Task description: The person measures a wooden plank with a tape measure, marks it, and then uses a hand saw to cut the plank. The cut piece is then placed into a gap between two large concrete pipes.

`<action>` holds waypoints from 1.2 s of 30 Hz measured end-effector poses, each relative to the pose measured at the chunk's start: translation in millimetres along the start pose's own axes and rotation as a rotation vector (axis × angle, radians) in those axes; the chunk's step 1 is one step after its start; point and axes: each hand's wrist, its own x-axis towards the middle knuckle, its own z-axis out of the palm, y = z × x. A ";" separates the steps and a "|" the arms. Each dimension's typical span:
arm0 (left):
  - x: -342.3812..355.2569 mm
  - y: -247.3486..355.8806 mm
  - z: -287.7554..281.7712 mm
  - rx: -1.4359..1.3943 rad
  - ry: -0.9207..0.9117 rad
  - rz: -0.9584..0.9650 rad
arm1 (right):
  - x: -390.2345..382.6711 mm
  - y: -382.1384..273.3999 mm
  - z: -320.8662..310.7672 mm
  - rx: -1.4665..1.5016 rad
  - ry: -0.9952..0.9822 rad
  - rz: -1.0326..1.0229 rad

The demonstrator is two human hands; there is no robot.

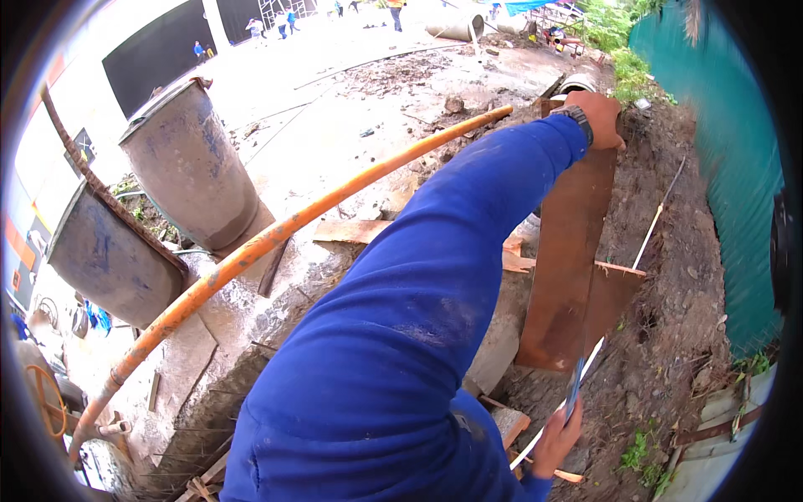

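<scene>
My left arm, in a blue sleeve with a watch at the wrist, stretches to the upper right, where my left hand (pixel 597 119) grips the far end of a long brown board (pixel 559 251). The board lies lengthwise away from me, over rubble and a wooden strip. Low at the right my right hand (pixel 559 435) is closed on a thin metal tool (pixel 575 385), apparently a saw, at the board's near end. A thin white rod (pixel 649 234) runs behind them along the dirt.
An orange pipe (pixel 284 226) slants across the left, beside two dirty barrels (pixel 188 167) on rough concrete. A green corrugated fence (pixel 711 209) borders the dirt strip at right. Large concrete pipes (pixel 452 29) and distant people (pixel 395 17) are at the top.
</scene>
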 end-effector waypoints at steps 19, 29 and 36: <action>-62.6 -10.1 -42.1 -0.011 0.051 0.088 | 215.2 8.6 120.8 0.072 0.059 -0.340; -92.7 53.4 37.7 0.512 0.047 0.799 | 212.0 11.1 114.0 0.054 0.109 -0.381; -108.0 74.8 132.0 0.648 -0.312 0.744 | 206.9 -18.6 98.5 0.050 0.023 -0.179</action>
